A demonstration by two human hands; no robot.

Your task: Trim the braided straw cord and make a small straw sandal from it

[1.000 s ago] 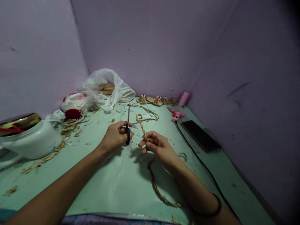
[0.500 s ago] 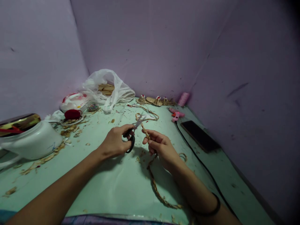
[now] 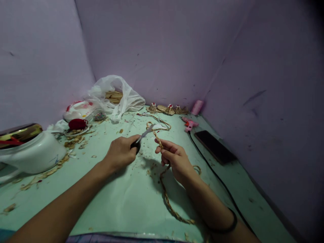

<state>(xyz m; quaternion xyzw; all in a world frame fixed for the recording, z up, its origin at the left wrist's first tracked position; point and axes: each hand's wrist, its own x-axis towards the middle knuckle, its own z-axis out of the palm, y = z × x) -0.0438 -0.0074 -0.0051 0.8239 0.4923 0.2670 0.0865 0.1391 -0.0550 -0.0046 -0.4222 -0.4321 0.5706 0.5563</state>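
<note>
Left hand [image 3: 120, 151] is gripping scissors [image 3: 146, 132] by the black handles, the blades pointing toward the far edge of the worktop [image 3: 121, 202] — the tip is sitting close to the braid [image 3: 158, 140]; contact cannot be told. Right hand [image 3: 175, 158] is pinching the braid near its upper end, above mid-worktop. A braided length is trailing from beneath that hand toward the near edge — a phone [image 3: 215, 146] is lying by the right edge.

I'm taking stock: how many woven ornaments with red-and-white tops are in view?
3: left ornament, middle ornament and right ornament, lined up by the back wall. More may be hidden.
</note>
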